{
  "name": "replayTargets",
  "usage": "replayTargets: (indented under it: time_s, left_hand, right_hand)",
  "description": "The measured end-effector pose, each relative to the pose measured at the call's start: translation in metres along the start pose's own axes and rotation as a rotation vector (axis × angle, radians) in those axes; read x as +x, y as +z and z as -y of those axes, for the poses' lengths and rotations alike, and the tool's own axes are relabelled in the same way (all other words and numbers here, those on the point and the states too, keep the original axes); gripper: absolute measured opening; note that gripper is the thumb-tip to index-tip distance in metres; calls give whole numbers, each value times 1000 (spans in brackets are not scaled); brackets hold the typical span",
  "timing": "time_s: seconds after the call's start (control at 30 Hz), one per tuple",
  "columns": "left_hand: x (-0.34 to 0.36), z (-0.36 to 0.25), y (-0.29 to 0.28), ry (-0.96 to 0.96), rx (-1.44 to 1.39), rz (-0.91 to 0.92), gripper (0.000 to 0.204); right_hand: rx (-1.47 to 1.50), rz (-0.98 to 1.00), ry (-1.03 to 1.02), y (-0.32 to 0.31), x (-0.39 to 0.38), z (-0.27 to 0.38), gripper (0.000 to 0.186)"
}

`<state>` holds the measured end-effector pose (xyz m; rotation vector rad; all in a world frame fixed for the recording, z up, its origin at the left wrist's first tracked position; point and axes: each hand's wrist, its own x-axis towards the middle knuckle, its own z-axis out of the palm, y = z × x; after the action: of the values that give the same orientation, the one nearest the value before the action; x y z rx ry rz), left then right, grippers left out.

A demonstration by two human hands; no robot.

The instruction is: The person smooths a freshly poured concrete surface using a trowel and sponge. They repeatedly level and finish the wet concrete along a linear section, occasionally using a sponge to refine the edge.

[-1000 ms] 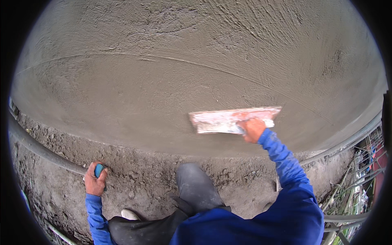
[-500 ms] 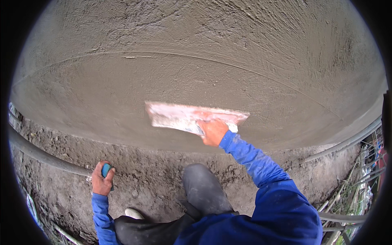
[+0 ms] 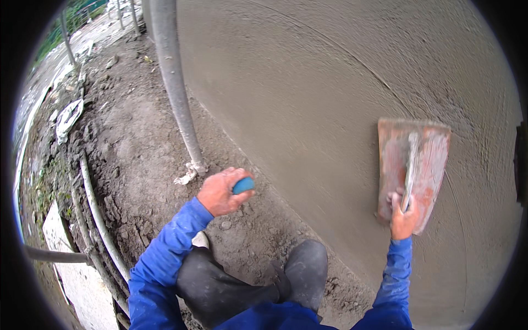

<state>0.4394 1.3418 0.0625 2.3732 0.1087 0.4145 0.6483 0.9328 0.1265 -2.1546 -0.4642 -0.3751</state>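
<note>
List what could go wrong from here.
Tilting the flat, reddish, worn float in the right hand could let its edge gouge the wet-looking grey plaster wall. The small, rounded blue object might slip from the left hand onto the rough brown soil, picking up grit.

Wall point(image 3: 308, 121) shows matt grey plaster, fairly smooth near its base, rough and streaked toward upper right. Float point(image 3: 391, 165) looks like worn, matt plastic smeared with pale residue. Ground point(image 3: 135, 137): rough, crumbly soil; sleeve point(image 3: 170, 236): dusty matt cloth.
</note>
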Motion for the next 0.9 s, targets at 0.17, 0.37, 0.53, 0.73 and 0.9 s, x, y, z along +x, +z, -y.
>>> replayTargets:
  time_s: [0.17,0.37,0.53,0.73,0.9]
  left_hand:
    - [-10,-7,8,-27,-14,-34,34]
    - [-9,-21,1,-34,-45,-91,34]
    - [-54,8,-41,-126,-25,-136,35]
    - [-56,26,-78,-129,-103,-251,32]
    - [-37,47,-81,-96,-149,-241,33]
  right_hand:
    - [-74,-65,-351,236,89,111,37]
    - [-477,345,-282,416,67,22,55]
    - [-758,764,-212,348,-20,-89,45]
    - [-533,159,-421,295,31,-8,48]
    - [23,27,-407,433,148,200,43]
